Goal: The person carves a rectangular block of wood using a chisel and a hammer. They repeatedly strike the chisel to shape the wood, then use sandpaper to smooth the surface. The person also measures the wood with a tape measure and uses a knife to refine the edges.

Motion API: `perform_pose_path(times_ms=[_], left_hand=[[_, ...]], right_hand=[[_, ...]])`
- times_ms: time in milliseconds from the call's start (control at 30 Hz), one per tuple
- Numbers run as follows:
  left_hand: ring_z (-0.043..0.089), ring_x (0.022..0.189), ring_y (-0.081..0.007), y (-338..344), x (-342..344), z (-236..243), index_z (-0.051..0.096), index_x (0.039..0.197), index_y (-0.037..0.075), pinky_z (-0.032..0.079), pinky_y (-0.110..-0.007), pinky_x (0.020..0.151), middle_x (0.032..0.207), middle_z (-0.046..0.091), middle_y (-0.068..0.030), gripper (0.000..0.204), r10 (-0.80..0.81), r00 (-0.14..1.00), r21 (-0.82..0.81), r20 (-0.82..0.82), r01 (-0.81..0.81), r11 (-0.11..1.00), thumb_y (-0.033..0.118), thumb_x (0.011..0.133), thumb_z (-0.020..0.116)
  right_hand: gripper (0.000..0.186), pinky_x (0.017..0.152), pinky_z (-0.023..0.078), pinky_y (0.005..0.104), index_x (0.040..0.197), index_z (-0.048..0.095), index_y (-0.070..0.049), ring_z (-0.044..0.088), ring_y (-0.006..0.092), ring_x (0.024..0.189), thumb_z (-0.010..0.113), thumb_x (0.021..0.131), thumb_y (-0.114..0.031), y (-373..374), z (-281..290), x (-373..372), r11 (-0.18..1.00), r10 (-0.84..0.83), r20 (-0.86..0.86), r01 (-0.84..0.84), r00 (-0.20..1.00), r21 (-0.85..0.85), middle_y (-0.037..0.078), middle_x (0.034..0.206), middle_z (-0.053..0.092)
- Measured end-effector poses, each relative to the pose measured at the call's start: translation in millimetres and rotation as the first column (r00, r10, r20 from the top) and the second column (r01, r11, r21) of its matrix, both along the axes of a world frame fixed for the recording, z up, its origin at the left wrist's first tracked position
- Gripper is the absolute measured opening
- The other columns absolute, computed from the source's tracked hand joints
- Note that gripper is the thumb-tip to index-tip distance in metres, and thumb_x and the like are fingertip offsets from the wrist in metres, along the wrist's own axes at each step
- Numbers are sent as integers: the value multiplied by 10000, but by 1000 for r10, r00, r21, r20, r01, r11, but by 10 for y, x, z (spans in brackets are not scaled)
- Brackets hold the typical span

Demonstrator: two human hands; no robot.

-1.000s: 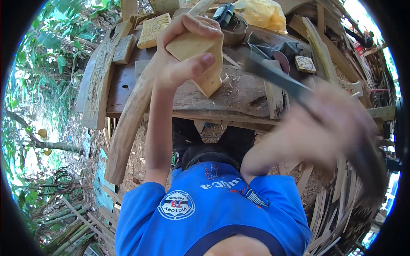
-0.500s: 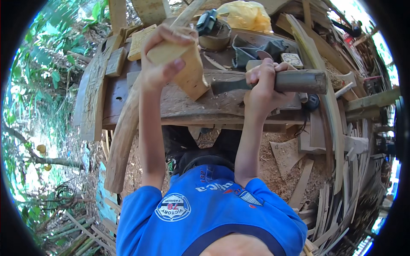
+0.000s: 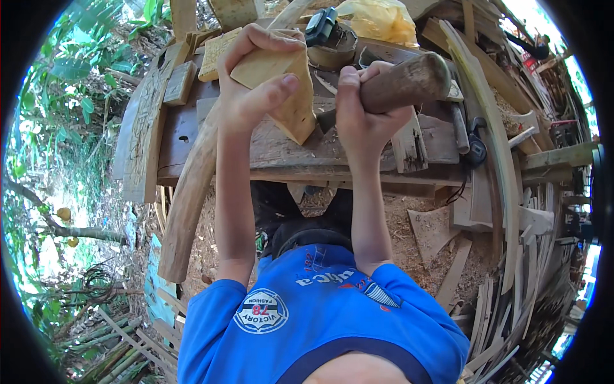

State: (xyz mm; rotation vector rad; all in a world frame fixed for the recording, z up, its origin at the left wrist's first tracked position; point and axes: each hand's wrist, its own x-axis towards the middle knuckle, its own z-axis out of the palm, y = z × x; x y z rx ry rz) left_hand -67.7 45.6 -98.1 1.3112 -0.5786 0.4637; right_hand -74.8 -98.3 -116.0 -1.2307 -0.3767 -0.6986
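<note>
My left hand [image 3: 246,105] grips a pale wooden block [image 3: 295,96], fingers over its top edge and thumb along its front face. The block stands tilted, one corner down on the worn plank top of the bench [image 3: 275,150]. Closed around a chisel-like tool with a thick brown wooden handle [image 3: 406,83], my right hand [image 3: 364,115] is just right of the block. Its dark metal blade [image 3: 327,120] shows between the hand and the block's lower right edge. My right hand hides much of the tool, so its exact kind is unclear.
A long curved branch [image 3: 188,205] leans along the bench's left side. Carved boards [image 3: 142,128] lie at the far left. Behind the block sit a round wooden piece [image 3: 336,54] with a dark device and a yellow plastic bag [image 3: 380,22]. Wood strips [image 3: 489,307] pile at right.
The tool's handle end has swung up and toward me, and my right hand has moved left, closer to the block. My left hand keeps its hold on the block.
</note>
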Motion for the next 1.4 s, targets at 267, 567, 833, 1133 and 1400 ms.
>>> perform_pose_path(times_ms=[267,567,833,1133,1400], left_hand=[[566,850,-183,51,73,12,567,857,-20,438,-281,778,936,589,-134,361,-125,992,-21,15,125,992,176,562,641],[563,879,-183,-46,-5,10,573,856,-13,432,-293,793,922,602,-113,377,-16,1000,16,-14,16,1000,197,552,646],[565,890,-191,109,42,47,582,854,11,428,-299,812,942,606,-139,393,-99,995,80,11,98,992,221,530,652],[598,769,-244,211,390,-48,577,866,35,499,-340,675,911,603,-188,411,-567,819,-54,90,572,818,277,548,672],[599,752,-242,130,315,-33,585,847,23,494,-338,666,909,602,-180,410,-536,837,-31,109,542,840,284,544,678]], right_hand=[[199,387,354,236,853,429,-65,425,86,428,532,765,81,-215,129,-64,968,9,81,-29,997,248,31,589,460],[175,517,370,197,682,481,-83,457,57,555,562,725,66,-92,136,-80,992,-129,162,124,978,37,-21,616,482],[125,475,373,195,711,510,-43,477,48,507,614,717,26,62,-54,8,997,-65,91,68,994,-37,-5,613,534],[192,404,393,256,813,398,-32,457,111,442,545,760,81,-293,-44,-70,948,106,-3,-100,994,303,56,616,477],[118,432,424,266,788,439,-13,498,122,473,538,780,51,-179,158,-232,943,-73,212,-2,975,333,92,625,527]])
